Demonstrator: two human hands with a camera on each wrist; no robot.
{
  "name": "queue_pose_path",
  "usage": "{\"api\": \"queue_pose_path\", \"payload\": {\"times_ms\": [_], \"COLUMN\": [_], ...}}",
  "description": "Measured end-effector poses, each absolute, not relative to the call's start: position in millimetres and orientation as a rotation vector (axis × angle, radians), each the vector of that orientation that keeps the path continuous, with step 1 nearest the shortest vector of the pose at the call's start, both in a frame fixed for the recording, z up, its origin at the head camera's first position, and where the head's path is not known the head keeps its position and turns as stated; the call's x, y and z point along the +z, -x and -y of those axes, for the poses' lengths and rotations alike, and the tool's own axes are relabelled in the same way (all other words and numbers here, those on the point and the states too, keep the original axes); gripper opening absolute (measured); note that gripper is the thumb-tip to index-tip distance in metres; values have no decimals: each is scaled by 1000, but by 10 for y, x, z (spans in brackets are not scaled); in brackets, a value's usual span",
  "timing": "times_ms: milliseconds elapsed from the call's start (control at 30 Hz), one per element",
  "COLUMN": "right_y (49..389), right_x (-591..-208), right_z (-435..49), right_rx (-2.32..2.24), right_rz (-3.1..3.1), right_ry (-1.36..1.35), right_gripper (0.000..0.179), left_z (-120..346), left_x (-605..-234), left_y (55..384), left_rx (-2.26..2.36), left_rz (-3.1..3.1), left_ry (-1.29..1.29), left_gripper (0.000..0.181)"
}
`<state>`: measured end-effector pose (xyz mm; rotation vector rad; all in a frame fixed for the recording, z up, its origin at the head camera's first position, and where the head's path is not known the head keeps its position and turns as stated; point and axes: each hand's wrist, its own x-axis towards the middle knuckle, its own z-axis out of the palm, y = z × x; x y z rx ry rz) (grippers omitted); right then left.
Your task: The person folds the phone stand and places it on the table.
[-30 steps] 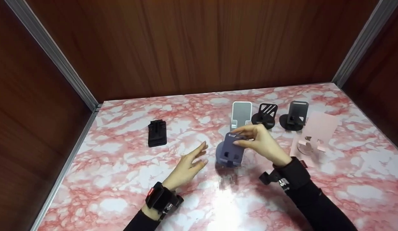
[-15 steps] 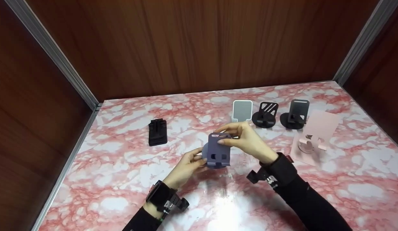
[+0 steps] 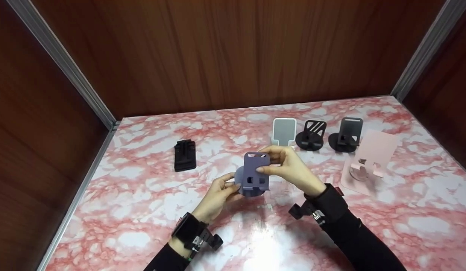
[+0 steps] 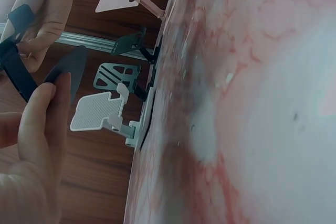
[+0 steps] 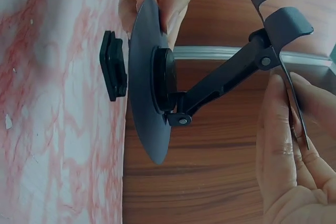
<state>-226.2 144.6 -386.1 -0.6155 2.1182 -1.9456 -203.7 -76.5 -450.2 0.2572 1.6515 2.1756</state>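
Note:
A purple-grey phone stand is held up off the table between both hands. My left hand pinches the edge of its round base, thumb on the near face. My right hand pinches the right side of its back plate, thumb in front and fingers behind. From the side, the right wrist view shows the disc base, a hinged arm and two curled lips. In the left wrist view part of the dark base shows beyond my left fingers.
Behind stand a white phone stand, a black slotted one and a dark grey one. A pink stand is at the right. A folded black stand lies left on the marbled table. Wooden walls enclose the table.
The purple-grey stand has moved left, carried by my right hand. My left hand has gone from loosely open beside it to pinching its base. The stand is also slightly higher in view.

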Motion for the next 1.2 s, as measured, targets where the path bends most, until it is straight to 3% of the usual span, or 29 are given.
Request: {"api": "queue_pose_path", "payload": {"times_ms": [633,967,1200], "right_y": [2267,2277,2291], "right_x": [-3863,-3912,-3932], "right_z": [-1422,-1394,-1381], "right_rx": [-1879,-1922,-1909], "right_rz": [-2239,-2152,-2118], "right_ry": [703,601,652], "right_gripper": [39,19,17], "left_z": [757,764,801], "left_x": [-4472,-4454,-4460], "left_y": [2010,2014,2045], "left_rx": [2174,2177,2159], "left_rz": [-1722,-1795,-1875], "left_ry": [-259,-286,-359], "left_gripper": [36,36,36]}}
